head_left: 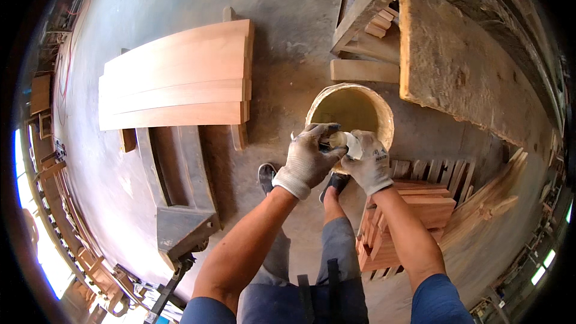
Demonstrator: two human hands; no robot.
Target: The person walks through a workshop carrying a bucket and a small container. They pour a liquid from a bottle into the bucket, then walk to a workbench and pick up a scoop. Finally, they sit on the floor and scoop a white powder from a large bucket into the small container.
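Note:
Both my hands wear pale work gloves and meet in front of me, over the near rim of a round, crusted bucket (385,114). My left hand (309,155) is closed around a small cream-coloured rounded thing (338,140), whose kind I cannot make out. Fingers of my right hand (369,165) are closed on a white piece (354,146) that touches or nearly touches it. Whether the white piece is cloth, paper or a flat tool does not show. Inside the bucket there is a yellowish-brown surface.
Wide, flat wooden panels (174,84) lie stacked on supports at the left, beside a dark metal frame (186,228). Reddish timber blocks (414,216) are piled by my right forearm. A thick worn tabletop (468,66) juts in from the upper right. Long wood strips (486,204) lie farther right.

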